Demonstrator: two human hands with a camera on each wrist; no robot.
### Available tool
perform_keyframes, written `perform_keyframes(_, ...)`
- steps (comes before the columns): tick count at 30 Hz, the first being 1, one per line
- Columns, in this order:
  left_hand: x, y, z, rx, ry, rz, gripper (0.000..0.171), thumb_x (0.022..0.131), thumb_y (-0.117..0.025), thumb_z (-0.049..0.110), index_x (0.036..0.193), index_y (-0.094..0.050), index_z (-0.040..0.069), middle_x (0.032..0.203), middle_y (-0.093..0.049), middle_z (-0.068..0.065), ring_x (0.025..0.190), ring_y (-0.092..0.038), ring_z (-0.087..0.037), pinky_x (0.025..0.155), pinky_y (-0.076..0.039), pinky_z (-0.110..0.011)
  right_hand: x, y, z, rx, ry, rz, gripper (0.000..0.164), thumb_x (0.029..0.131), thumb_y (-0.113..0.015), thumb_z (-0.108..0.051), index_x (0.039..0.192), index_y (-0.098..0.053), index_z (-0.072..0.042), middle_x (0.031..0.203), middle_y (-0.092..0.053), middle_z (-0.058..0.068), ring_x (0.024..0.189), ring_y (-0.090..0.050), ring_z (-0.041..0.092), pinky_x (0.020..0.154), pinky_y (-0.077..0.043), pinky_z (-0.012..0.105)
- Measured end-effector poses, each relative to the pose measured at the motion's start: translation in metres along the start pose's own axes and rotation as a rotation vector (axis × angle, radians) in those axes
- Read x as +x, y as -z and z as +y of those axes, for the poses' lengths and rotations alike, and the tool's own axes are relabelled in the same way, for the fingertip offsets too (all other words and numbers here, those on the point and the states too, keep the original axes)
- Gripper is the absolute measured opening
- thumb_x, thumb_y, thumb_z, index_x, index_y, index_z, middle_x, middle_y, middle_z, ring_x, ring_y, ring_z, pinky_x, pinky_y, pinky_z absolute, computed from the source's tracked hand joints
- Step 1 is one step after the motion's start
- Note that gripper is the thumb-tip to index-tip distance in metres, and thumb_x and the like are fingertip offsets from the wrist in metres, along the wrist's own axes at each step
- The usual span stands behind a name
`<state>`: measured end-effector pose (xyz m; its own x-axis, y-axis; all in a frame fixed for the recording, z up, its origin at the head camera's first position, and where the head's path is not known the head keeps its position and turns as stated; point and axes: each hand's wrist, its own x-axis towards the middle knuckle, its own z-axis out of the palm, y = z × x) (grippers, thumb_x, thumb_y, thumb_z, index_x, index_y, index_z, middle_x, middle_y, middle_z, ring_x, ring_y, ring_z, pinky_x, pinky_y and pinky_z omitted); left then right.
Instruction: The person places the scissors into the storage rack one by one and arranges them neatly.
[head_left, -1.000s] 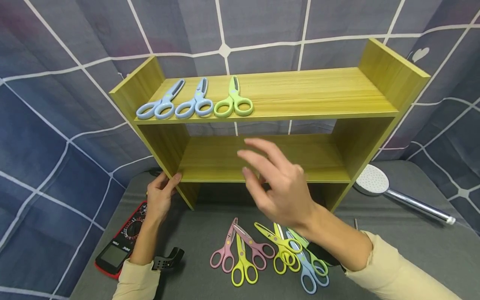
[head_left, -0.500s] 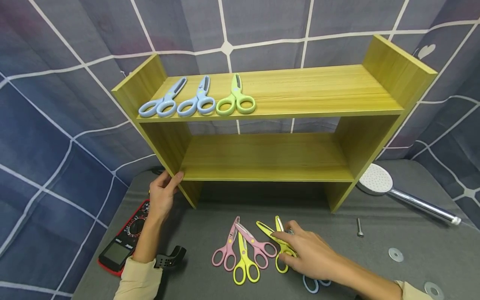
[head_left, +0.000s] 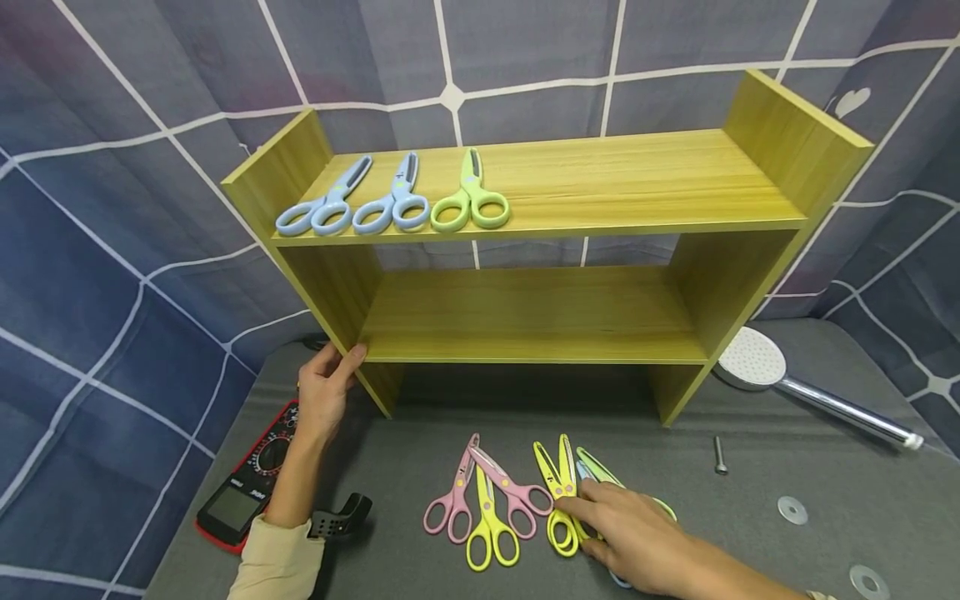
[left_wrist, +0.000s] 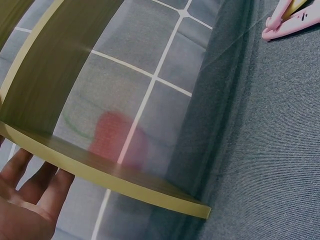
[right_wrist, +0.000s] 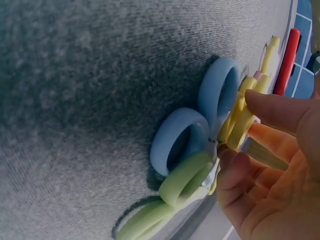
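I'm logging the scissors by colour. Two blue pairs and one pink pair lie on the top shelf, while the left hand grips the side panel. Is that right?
Not quite: beside the two blue pairs on the top shelf is a green pair, not a pink one, as the head view shows. The left hand does grip the side panel.

Light falls from above in the head view, brightest on the top board of the shelf; its middle board is dimmer, and dark shadow pools on the desk beneath. The shower handle glints near the desk's right edge. The left wrist view is duller, the shelf's edges bowed, a red patch hazy. In the right wrist view, blue scissors cast soft shadows; the desk's nearest surface blurs, grainy.
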<state>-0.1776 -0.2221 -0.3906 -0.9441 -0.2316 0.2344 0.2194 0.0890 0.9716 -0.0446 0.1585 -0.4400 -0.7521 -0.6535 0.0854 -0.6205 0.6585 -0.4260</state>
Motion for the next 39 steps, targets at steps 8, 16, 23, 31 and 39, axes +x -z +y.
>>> perform_keyframes(8,0.0,0.0,-0.001,-0.001,-0.003,0.002,0.023,0.095,-0.067,0.009,0.116,-0.07,0.002,0.091,-0.071,0.008,0.082,-0.064,-0.011,0.067,-0.052,-0.023,-0.003,-0.003,-0.004,-0.085,0.066,0.024,0.059,0.077,-0.075,-0.012,0.133,-0.061,-0.024,0.098,-0.055,-0.009,0.073,-0.05,0.006,0.053,-0.043,0.029)
perform_keyframes(16,0.0,-0.001,-0.001,-0.019,-0.004,0.001,0.023,0.095,-0.066,0.008,0.117,-0.07,0.003,0.091,-0.071,0.007,0.082,-0.064,-0.01,0.067,-0.052,-0.023,-0.003,-0.003,-0.003,-0.003,0.096,-0.054,0.042,0.088,-0.072,-0.025,0.129,-0.062,-0.024,0.096,-0.05,-0.01,0.075,-0.048,0.003,0.057,-0.043,0.028)
perform_keyframes(23,0.0,0.0,-0.001,-0.007,-0.005,-0.01,0.03,0.096,-0.066,0.008,0.123,-0.065,-0.004,0.093,-0.071,0.008,0.083,-0.064,-0.009,0.068,-0.053,-0.022,-0.001,0.006,-0.012,0.039,0.226,0.197,0.042,0.091,-0.071,-0.022,0.132,-0.06,-0.021,0.096,-0.043,-0.013,0.075,-0.04,-0.002,0.062,-0.033,0.012)
perform_keyframes(31,-0.001,0.0,-0.001,0.005,-0.001,0.005,0.029,0.095,-0.066,0.009,0.122,-0.066,-0.003,0.093,-0.071,0.008,0.083,-0.063,-0.009,0.067,-0.052,-0.022,0.008,0.052,-0.033,0.08,0.243,0.466,0.041,0.099,-0.06,-0.024,0.139,-0.057,-0.015,0.101,-0.047,-0.008,0.074,-0.041,-0.002,0.061,-0.03,0.007)
perform_keyframes(39,-0.001,-0.001,-0.002,-0.015,-0.018,-0.002,0.029,0.095,-0.066,0.007,0.122,-0.067,-0.002,0.094,-0.071,0.007,0.083,-0.065,-0.009,0.068,-0.053,-0.023,0.03,0.112,-0.061,0.004,0.325,0.754,0.039,0.104,-0.045,-0.028,0.132,-0.062,-0.006,0.099,-0.052,0.004,0.073,-0.048,0.004,0.059,-0.036,0.011)
